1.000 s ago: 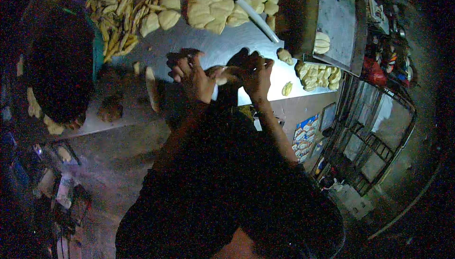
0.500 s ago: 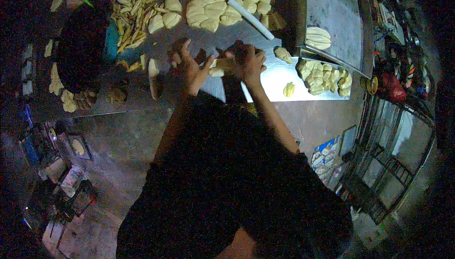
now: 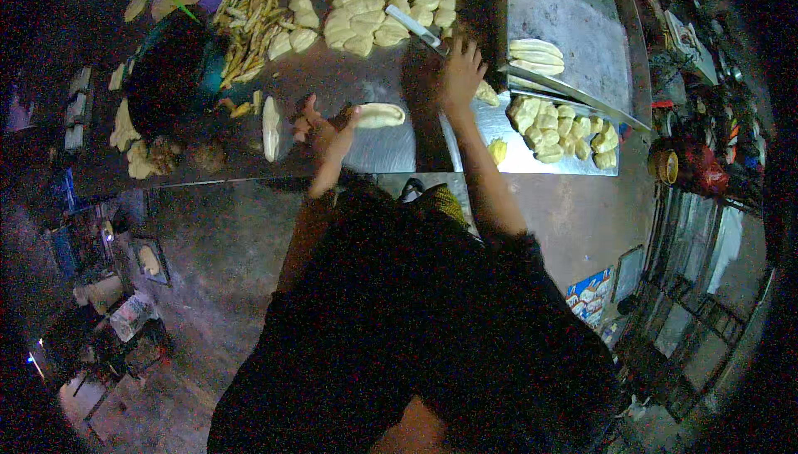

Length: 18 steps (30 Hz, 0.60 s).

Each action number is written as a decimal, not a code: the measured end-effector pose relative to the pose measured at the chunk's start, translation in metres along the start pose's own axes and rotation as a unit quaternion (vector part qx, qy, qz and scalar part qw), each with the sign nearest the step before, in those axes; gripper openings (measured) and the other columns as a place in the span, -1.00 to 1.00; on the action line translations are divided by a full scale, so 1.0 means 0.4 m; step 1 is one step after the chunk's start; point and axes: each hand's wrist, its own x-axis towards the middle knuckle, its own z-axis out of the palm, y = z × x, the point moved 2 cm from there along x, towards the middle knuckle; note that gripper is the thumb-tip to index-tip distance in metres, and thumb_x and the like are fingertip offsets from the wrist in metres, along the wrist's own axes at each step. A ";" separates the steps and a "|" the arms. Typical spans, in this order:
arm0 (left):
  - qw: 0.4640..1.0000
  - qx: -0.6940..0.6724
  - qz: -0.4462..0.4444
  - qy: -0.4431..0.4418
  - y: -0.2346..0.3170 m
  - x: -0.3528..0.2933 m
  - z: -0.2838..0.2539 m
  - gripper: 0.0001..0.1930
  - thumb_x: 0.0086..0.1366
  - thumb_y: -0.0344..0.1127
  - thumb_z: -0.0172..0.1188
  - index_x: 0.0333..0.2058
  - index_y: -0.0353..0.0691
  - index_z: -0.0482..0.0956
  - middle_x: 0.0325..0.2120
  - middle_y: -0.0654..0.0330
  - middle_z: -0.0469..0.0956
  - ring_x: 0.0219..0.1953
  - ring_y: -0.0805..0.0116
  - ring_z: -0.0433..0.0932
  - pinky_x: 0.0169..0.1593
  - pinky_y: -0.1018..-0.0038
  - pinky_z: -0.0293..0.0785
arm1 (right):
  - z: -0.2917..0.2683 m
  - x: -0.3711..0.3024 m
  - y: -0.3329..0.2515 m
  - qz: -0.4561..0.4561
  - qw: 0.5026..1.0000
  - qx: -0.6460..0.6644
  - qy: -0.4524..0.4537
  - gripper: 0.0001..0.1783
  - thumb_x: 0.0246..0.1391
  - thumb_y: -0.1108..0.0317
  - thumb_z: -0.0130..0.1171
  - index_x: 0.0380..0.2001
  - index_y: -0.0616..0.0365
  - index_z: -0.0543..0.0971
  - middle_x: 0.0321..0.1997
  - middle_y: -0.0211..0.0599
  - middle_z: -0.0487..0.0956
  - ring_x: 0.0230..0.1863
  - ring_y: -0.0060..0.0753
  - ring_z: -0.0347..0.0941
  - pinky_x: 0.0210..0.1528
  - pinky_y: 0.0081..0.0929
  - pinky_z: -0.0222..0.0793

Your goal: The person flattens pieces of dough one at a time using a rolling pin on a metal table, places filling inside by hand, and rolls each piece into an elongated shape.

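Observation:
My left hand [image 3: 326,137] is over the near part of the worktable, fingers spread and thumb at the left end of a pale dough roll [image 3: 381,115]. The roll lies sideways, its lengthwise seam showing. Another dough roll [image 3: 270,128] lies lengthwise to the left of that hand. My right hand [image 3: 462,72] reaches farther forward with its fingers stretched out, near the close end of a white rolling pin [image 3: 407,22]. Whether the fingertips touch the pin I cannot tell. The pin rests against a large group of dough pieces [image 3: 362,20].
A metal baking tray [image 3: 573,22] at the right holds dough rolls [image 3: 536,57]. More dough lumps [image 3: 549,128] sit in front of it, beside a small yellow lump [image 3: 498,151]. Brownish-yellow strips [image 3: 249,26] are heaped at the left, by a dark round shape [image 3: 170,72].
My right hand has left the dough between my hands and moved forward and right toward the rolling pin. The roll now lies uncovered. My left hand stays near it.

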 end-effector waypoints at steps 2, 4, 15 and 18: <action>0.996 0.073 0.024 0.038 -0.030 -0.011 0.012 0.09 -0.07 0.22 0.49 0.32 -0.07 0.09 0.10 -0.11 0.29 0.19 -0.07 0.12 0.20 -0.03 0.12 | 0.046 0.055 0.036 0.025 0.976 0.101 -0.191 -0.31 -0.08 0.22 0.37 0.14 0.11 0.39 0.08 0.02 0.47 0.04 0.12 0.47 0.08 -0.07 0.45; 0.990 0.059 0.096 0.083 -0.050 -0.005 0.031 0.10 -0.08 0.31 0.46 0.32 -0.06 0.11 0.08 -0.11 0.30 0.17 -0.06 0.13 0.19 -0.03 0.13 | 0.046 0.077 0.061 -0.021 0.969 0.117 -0.216 -0.27 -0.09 0.22 0.36 0.19 0.11 0.36 0.16 0.04 0.44 0.05 0.12 0.48 0.04 -0.04 0.48; 0.985 0.035 0.108 0.133 -0.014 -0.020 0.026 -0.04 0.02 0.25 0.41 0.30 0.01 0.15 0.11 -0.08 0.28 0.13 -0.14 0.20 0.17 -0.04 0.13 | -0.134 -0.131 -0.106 -0.015 0.915 0.210 -0.343 -0.32 -0.08 -0.17 0.41 -0.10 0.13 0.49 -0.32 0.06 0.66 -0.20 0.21 0.61 -0.18 -0.01 0.48; 0.995 0.048 0.015 0.088 -0.001 -0.046 0.007 -0.04 0.03 0.24 0.41 0.29 -0.03 0.15 0.14 -0.02 0.28 0.10 -0.11 0.26 0.18 0.01 0.16 | -0.143 -0.131 -0.113 -0.008 0.916 0.204 -0.344 -0.24 -0.12 -0.23 0.40 -0.04 0.13 0.48 -0.32 0.04 0.66 -0.25 0.23 0.61 -0.16 0.00 0.48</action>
